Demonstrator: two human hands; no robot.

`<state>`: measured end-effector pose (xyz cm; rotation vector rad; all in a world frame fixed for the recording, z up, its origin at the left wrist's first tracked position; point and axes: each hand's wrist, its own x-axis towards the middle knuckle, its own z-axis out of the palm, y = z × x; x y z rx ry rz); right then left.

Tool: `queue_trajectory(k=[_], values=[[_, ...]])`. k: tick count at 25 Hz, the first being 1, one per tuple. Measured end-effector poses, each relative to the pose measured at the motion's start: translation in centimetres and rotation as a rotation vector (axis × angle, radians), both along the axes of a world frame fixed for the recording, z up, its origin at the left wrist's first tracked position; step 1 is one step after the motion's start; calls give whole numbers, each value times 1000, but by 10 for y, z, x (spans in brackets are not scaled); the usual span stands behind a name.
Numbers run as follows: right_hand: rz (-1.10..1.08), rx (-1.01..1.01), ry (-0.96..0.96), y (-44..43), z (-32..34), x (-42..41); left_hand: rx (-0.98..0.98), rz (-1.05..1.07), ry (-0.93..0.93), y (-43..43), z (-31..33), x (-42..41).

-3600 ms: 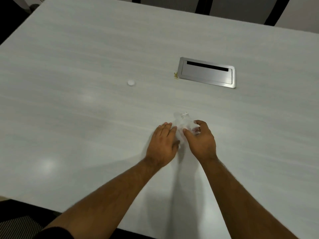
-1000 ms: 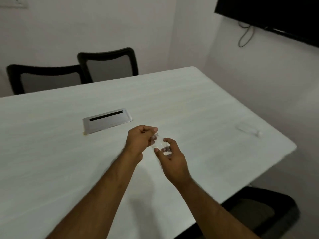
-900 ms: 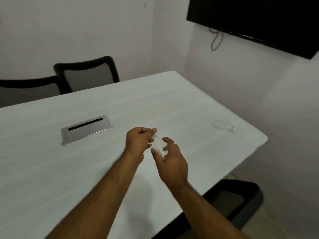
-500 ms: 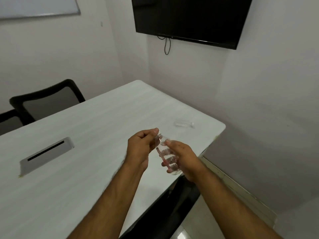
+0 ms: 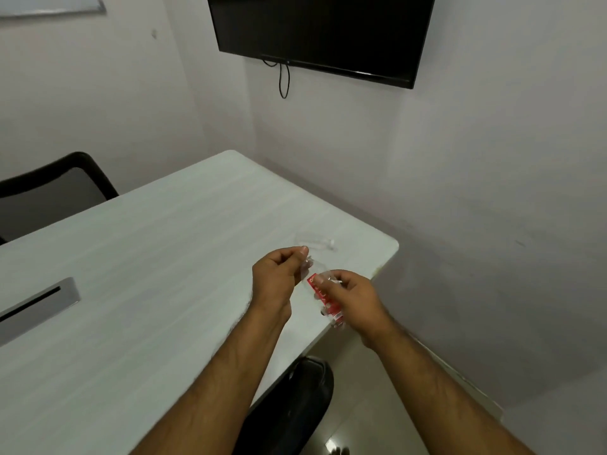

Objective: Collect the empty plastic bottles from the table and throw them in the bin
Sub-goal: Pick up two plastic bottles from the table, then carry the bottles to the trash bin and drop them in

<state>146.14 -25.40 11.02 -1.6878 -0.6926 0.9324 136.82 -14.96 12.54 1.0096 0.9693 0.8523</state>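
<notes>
A small clear plastic bottle (image 5: pixel 323 295) with a red label is held in the air over the table's right edge, its neck tilted up to the left. My right hand (image 5: pixel 353 300) wraps around its body. My left hand (image 5: pixel 277 279) pinches the neck end with closed fingers; the cap is hidden under them. A second clear bottle (image 5: pixel 315 242) lies on its side on the white table (image 5: pixel 147 274), just beyond my hands near the far right corner. No bin is in view.
A metal cable hatch (image 5: pixel 36 307) is set into the table at the left. A black chair (image 5: pixel 49 192) stands behind the table, another black chair (image 5: pixel 292 408) sits below its right edge. A dark screen (image 5: pixel 322 31) hangs on the wall.
My view has swung right from the table's middle to its corner. Both hands lifted the bottle off the table and keep hold of it; the red label has turned into sight.
</notes>
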Motion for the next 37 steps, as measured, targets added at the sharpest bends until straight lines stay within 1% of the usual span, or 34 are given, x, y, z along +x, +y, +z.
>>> queue_trajectory(k=[2,3,5,7,8,9,11,12,13,14,15,18,19,20,22,25,27,28,30,32,35,37], values=[[35,-24,140,13,-11,28,16,-9,30,13,-13,26],[37,-45,174,23,-18,41,46,-8,65,24,-21,41],[14,-108,182,51,-36,68,64,-45,139,56,-43,74],[-57,-175,193,79,-53,94,57,-119,223,96,-73,102],[-119,-201,215,94,-62,108,126,-140,335,116,-93,115],[-185,-224,233,107,-70,120,268,-170,511,134,-113,127],[-268,-278,261,135,-92,144,637,-288,933,165,-157,149],[-284,-305,269,149,-104,153,799,-356,1106,179,-177,160],[-306,-324,286,161,-116,161,902,-442,1246,194,-195,172],[-326,-336,298,170,-126,166,942,-512,1347,206,-207,182],[-328,-347,297,178,-135,170,935,-561,1416,219,-216,188],[-291,-351,301,191,-144,178,934,-623,1535,232,-227,193],[-267,-354,291,192,-143,179,887,-582,1516,228,-225,186],[-252,-354,274,191,-142,179,804,-522,1438,221,-224,179],[-183,-333,246,188,-134,171,543,-334,1245,205,-205,154],[3,-270,237,184,-115,132,120,45,935,177,-159,95],[154,-217,270,182,-94,95,-68,295,698,148,-125,45],[221,-188,280,181,-87,79,-110,374,606,132,-109,22],[401,-151,291,176,-66,33,-153,530,493,88,-74,-36],[617,-109,299,165,-39,-28,-163,732,394,37,-39,-102],[885,-34,274,133,9,-135,-120,975,322,-50,11,-195],[1008,15,270,106,33,-198,-86,1084,314,-97,33,-243]])
